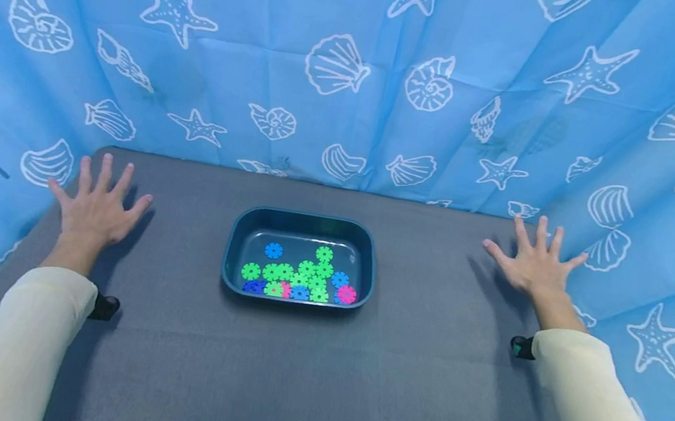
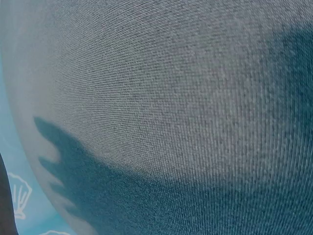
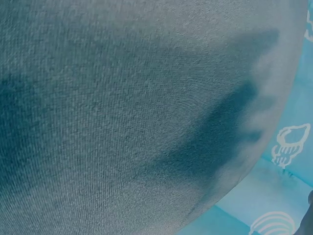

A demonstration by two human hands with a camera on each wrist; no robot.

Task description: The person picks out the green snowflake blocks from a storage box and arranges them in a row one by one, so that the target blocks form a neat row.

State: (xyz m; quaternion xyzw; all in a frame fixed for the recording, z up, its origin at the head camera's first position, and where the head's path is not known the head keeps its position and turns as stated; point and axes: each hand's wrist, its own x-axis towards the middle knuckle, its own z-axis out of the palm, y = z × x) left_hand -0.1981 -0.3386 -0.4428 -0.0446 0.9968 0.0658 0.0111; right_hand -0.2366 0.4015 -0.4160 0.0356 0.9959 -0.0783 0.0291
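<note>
Both hands are spread out flat over the grey table, far apart. My left hand [image 1: 96,211] is at the table's left side, fingers straight and splayed, holding nothing. On the right side my right hand [image 1: 537,268] is likewise splayed with nothing in it. Between them sits a dark teal plastic tray [image 1: 234,246], nearest thing to either hand, though neither touches it. Inside lie several small notched plastic discs: green discs [image 1: 305,269], blue discs [image 1: 273,250] and pink discs [image 1: 347,294], mostly heaped along the near side. The wrist views show mainly tablecloth and hand shadows.
A grey cloth covers the table [image 1: 284,392]. Blue curtains [image 1: 350,125] with white shells and starfish hang behind and along both sides, close to the fingertips. Black wrist bands with cameras [image 1: 104,307] sit below each wrist.
</note>
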